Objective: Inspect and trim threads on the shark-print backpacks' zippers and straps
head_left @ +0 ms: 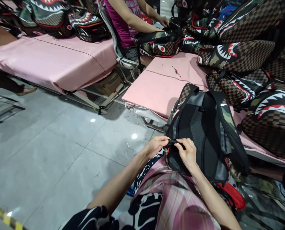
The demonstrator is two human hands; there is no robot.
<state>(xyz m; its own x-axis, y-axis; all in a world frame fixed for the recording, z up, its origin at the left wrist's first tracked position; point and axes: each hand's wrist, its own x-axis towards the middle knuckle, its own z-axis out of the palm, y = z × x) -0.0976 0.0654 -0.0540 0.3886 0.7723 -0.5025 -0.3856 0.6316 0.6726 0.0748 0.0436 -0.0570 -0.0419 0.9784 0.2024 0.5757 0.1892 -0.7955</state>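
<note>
A backpack (194, 124) with a black padded back panel, checkered sides and two shoulder straps leans against the table edge, its back panel facing up toward me. At its left side my left hand (157, 143) pinches one end of a small black strap piece (173, 141). My right hand (187, 151) pinches the other end, thumb and fingers pressed together. Whether a buckle sits on this strap is too small to tell. The right shoulder strap (225, 118) hangs loose over the bag's side.
Shark-mouth backpacks (274, 118) are piled along the right of the pink-covered table (154, 86), where a pen (176, 71) lies. Across it, a co-worker (130, 22) handles another backpack (160, 46). A second pink table (37, 64) with more bags stands left, beyond the tiled floor (61, 153).
</note>
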